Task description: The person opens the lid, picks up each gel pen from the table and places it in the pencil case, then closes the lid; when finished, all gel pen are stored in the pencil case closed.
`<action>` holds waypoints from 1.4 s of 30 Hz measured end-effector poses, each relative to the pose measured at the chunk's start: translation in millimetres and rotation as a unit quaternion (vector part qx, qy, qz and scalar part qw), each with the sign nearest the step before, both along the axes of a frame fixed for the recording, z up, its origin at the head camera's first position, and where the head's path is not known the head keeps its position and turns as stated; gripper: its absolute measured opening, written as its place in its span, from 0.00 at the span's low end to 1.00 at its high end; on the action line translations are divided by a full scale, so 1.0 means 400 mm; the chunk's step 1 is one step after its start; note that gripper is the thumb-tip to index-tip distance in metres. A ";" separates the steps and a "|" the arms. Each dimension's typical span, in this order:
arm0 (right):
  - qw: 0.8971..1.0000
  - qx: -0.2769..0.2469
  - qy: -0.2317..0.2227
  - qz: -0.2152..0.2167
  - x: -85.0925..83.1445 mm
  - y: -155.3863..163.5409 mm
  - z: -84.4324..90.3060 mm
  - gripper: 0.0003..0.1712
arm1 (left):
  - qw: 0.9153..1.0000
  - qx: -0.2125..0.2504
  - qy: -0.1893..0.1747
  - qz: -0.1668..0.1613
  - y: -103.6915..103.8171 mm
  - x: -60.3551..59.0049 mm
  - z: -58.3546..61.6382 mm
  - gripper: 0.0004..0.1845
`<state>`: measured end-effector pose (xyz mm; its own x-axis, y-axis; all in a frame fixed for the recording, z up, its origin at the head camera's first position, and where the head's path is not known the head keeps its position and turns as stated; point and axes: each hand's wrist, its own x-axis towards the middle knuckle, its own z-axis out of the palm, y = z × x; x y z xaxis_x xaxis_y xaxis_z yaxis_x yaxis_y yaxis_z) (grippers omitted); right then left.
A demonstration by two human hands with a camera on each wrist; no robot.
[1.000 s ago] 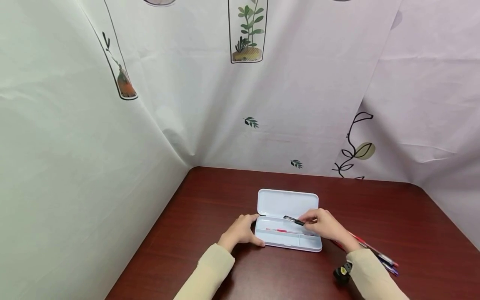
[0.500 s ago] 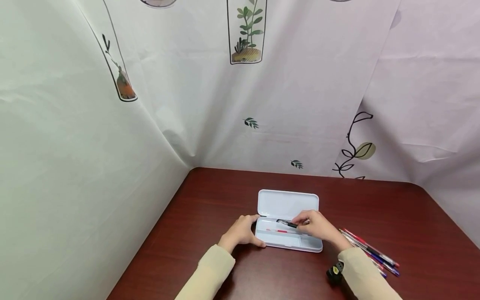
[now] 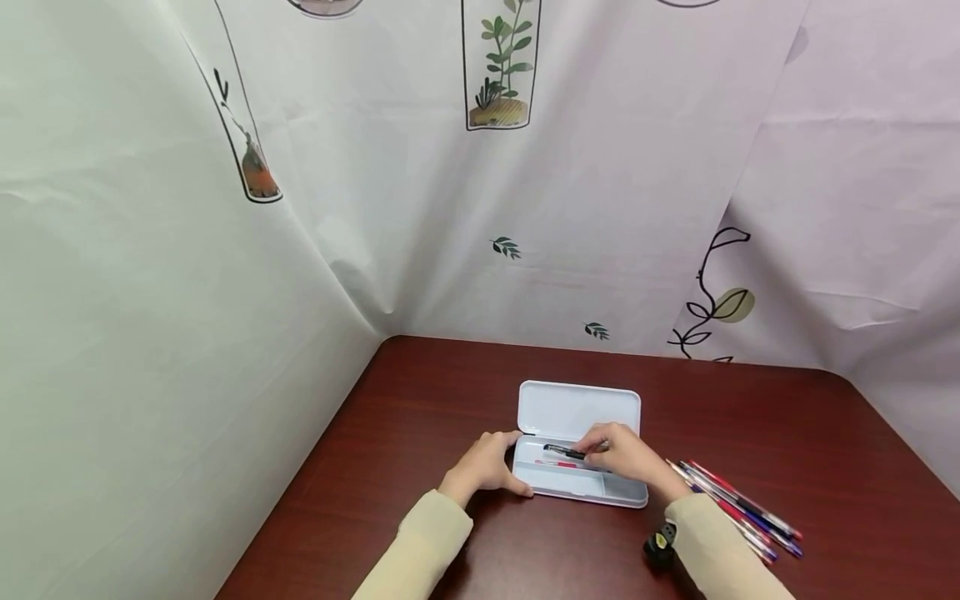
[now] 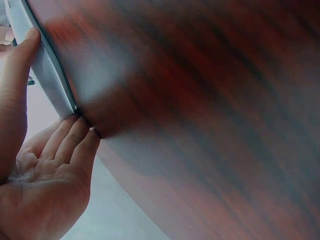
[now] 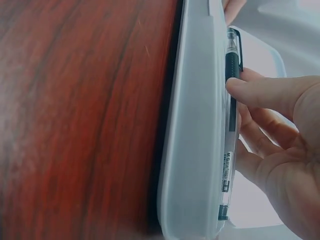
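Note:
A white pencil case (image 3: pixel 558 477) stands with its lid (image 3: pixel 577 408) raised at the back. My left hand (image 3: pixel 486 465) grips the case's left end, thumb at the front edge and fingers toward the back corner; the left wrist view shows the thumb (image 4: pixel 27 45) on the wall. Over the rear compartment, my right hand (image 3: pixel 621 452) pinches a black gel pen (image 5: pixel 231 110) between thumb and fingers. The pen runs roughly along the case, its capped end to the left. A red pen (image 3: pixel 564 464) lies inside the case, partly behind the right hand.
Several loose pens (image 3: pixel 750 515) with red, blue and black parts lie on the dark red table (image 3: pixel 450 392) to the right, partly covered by the right sleeve (image 3: pixel 716 542). A white patterned curtain (image 3: pixel 420 250) surrounds the table behind and at the left.
My right hand has moved left with the black gel pen, which now lies more level over the case. More of the loose pens shows beside the sleeve. The left hand keeps its grip.

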<state>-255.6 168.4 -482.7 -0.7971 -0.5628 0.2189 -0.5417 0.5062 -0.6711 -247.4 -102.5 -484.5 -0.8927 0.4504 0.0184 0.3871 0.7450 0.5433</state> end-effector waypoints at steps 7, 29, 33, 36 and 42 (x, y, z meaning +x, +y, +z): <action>1.000 -0.004 0.010 0.020 0.000 -0.015 -0.005 0.11 | 1.000 0.000 -0.003 0.002 0.002 0.002 0.003 0.47; 0.997 -0.014 -0.034 -0.065 0.017 -0.007 0.011 0.11 | 1.000 0.005 0.002 0.002 0.001 0.001 0.002 0.46; 0.997 -0.020 -0.022 -0.076 0.018 0.002 0.009 0.10 | 1.000 0.004 0.005 0.002 0.001 0.001 0.000 0.46; 0.996 -0.025 -0.016 -0.081 0.020 0.008 0.008 0.10 | 1.000 0.003 0.007 0.001 0.000 0.001 0.001 0.47; 0.994 -0.029 -0.028 -0.097 0.026 0.019 0.009 0.10 | 1.000 0.004 0.007 -0.001 0.001 0.001 0.000 0.46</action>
<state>-245.1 175.9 -479.1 -0.9014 -0.3844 0.1995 -0.3987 0.5567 -0.7288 -246.8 -102.0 -484.6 -0.8917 0.4513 0.0342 0.3955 0.7402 0.5438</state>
